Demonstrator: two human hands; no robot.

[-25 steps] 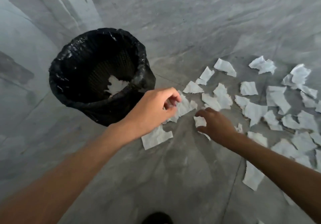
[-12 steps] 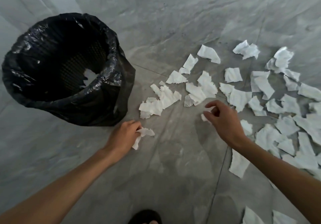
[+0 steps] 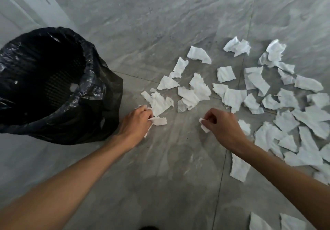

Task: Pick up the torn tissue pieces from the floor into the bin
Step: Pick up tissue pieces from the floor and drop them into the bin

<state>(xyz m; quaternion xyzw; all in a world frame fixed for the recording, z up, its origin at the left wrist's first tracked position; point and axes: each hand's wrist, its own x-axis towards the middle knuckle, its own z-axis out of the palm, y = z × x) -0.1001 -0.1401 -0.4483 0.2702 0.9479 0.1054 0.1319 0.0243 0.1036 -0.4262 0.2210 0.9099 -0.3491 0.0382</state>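
Several torn white tissue pieces (image 3: 235, 97) lie scattered over the grey marble floor, mostly centre and right. A bin lined with a black bag (image 3: 92, 80) stands at the left; a bit of white tissue shows deep inside it. My left hand (image 3: 134, 122) is low on the floor just right of the bin, fingers closed on a tissue piece (image 3: 159, 121), beside another cluster of tissue (image 3: 159, 103). My right hand (image 3: 223, 124) is near the floor's middle, pinching a small tissue piece (image 3: 203, 124) between thumb and fingers.
A pale wall or door panel (image 3: 21, 10) rises at the upper left behind the bin. Bare floor (image 3: 169, 167) stretches between my arms. The dark tip of a shoe (image 3: 148, 228) shows at the bottom edge. More tissue scraps (image 3: 259, 222) lie at the lower right.
My left hand came down from near the bin's rim to the floor and closed on a tissue piece. My right hand lifted a small piece. The view shifted, showing more floor.
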